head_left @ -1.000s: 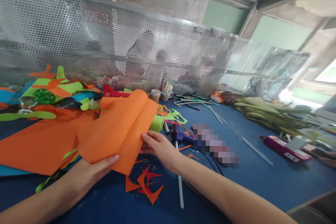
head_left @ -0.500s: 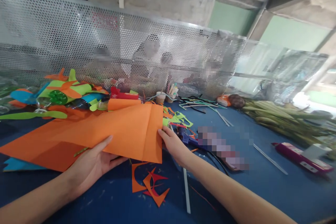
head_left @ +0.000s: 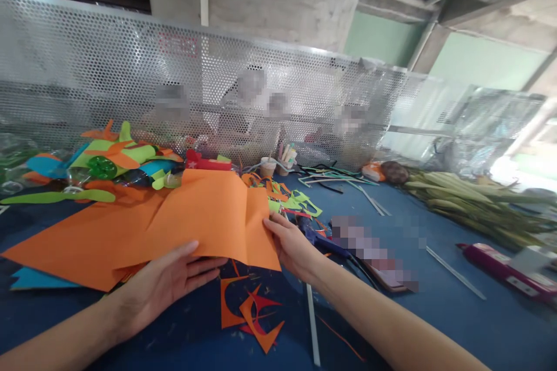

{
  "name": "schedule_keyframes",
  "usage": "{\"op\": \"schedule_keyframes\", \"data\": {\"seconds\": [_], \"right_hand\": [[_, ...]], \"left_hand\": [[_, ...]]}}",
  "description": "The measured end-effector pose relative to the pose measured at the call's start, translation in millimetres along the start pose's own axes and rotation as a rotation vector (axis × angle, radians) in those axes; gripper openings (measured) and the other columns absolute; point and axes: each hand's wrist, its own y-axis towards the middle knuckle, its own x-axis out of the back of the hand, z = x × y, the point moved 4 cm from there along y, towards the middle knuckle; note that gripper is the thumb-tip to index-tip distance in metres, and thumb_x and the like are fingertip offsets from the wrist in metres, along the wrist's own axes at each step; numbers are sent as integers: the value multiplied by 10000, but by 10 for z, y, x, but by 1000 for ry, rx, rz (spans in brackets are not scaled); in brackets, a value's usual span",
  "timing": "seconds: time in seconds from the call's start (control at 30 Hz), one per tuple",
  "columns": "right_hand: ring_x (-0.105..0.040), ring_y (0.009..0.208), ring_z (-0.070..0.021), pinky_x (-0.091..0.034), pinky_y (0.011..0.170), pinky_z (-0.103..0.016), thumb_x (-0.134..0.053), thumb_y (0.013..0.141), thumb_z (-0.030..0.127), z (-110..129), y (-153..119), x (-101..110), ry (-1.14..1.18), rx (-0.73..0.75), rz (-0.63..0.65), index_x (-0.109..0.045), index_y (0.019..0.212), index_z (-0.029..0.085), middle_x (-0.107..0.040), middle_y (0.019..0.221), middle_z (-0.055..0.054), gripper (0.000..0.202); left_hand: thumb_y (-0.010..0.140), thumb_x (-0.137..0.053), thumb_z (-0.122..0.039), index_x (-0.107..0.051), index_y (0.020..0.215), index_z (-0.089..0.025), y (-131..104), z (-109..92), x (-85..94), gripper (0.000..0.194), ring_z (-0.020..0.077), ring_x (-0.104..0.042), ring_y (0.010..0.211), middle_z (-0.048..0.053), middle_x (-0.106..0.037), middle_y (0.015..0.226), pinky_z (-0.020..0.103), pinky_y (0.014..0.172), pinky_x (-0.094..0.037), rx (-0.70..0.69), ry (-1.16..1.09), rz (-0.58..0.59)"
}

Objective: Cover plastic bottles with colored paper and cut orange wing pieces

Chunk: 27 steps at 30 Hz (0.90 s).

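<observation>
A creased sheet of orange paper point(head_left: 209, 214) is raised between my two hands, its middle bulging upward and a fold running down near its right end. My left hand point(head_left: 161, 284) supports the near edge, thumb along the top and the other fingers reaching beneath. At the right edge, my right hand point(head_left: 293, 243) pinches the paper between thumb and fingers. Under and left of it lies more orange paper point(head_left: 65, 243), with a blue sheet point(head_left: 41, 279) below that. Orange cut scraps point(head_left: 261, 324) and red bits rest on the table just in front.
Paper-and-bottle models point(head_left: 113, 153) crowd the back left of the blue table point(head_left: 369, 330). A blue glue gun point(head_left: 319, 237) and a blurred-out phone-like object point(head_left: 369, 252) lie right of my hands. Farther right are dried leaves point(head_left: 470, 197) and a purple box point(head_left: 509, 269). Perforated metal screening point(head_left: 108, 69) stands behind.
The raised orange sheet now bends more sharply near its right end, and its right part tilts down. My left hand has shifted slightly right, its fingers showing more below the edge.
</observation>
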Motion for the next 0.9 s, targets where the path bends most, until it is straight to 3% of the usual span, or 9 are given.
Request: {"op": "schedule_keyframes", "data": {"seconds": [0.07,0.13,0.27,0.37,0.47,0.53,0.63,0.77,0.9], "right_hand": [[-751,973,-225,-620,782,-344,-742,769,255,-23,-21,-39,4,-10,34,-627,1008,248,-778,995,-26,265],[-755,929,-194,-612,765,-311,-744,791,269,-51,-38,-64,-8,-24,49,-618,1057,256,-775,981,-4,295],[-730,721,-115,-577,662,-233,-708,856,286,-97,-16,-26,-87,-53,6,-597,1043,261,-751,847,43,219],[-694,633,-84,-562,658,-210,-703,863,273,-100,29,28,-142,-57,-33,-585,1004,246,-711,743,61,186],[-710,673,-102,-578,722,-245,-681,869,286,-106,63,25,-233,-43,4,-600,954,222,-707,731,36,133],[-717,705,-124,-576,734,-268,-636,894,302,-109,76,-25,-431,6,73,-611,869,199,-716,758,0,108],[-692,705,-146,-547,711,-280,-642,862,203,-96,87,-160,-791,124,144,-645,790,177,-717,767,-22,77],[-682,734,-158,-501,673,-251,-670,864,153,-36,154,-457,-1381,300,182,-730,891,164,-747,824,-36,67],[-701,827,-194,-492,703,-257,-721,881,272,-34,360,-784,-1501,330,196,-746,954,135,-767,951,-95,157]], "left_hand": [[869,-727,-255,-744,999,-124,-24,28,-18,186,371,-654,1218,177,-716,1274,471,1076,-530,9,-14,93],[841,-737,-189,-746,1007,-145,-53,10,-48,173,363,-678,1183,155,-741,1230,496,1060,-541,-19,-7,75],[874,-585,-50,-596,1364,-180,-107,-141,-106,507,331,-706,1142,133,-739,1243,524,988,-587,-92,-4,-185],[919,-545,-101,-460,1493,-151,-111,-275,-173,582,340,-705,1141,168,-715,1282,526,1010,-570,-118,9,-170],[935,-562,-143,-385,1544,-200,-99,-433,-175,637,325,-635,1254,124,-671,1367,514,1074,-521,-224,54,-119],[949,-558,-159,-348,1560,-251,-86,-529,-148,652,298,-531,1369,71,-627,1432,513,1142,-448,-284,78,-107],[976,-543,-228,-333,1565,-281,-64,-664,-114,627,272,-407,1461,46,-574,1490,523,1222,-313,-393,70,-130],[1011,-458,-196,-308,1571,-282,-53,-761,-108,586,254,-370,1485,51,-542,1522,571,1256,-184,-448,-5,-288],[1007,-452,-121,-366,1542,-273,-72,-834,-121,563,246,-417,1460,39,-554,1513,573,1253,-213,-540,-15,-366]]}}
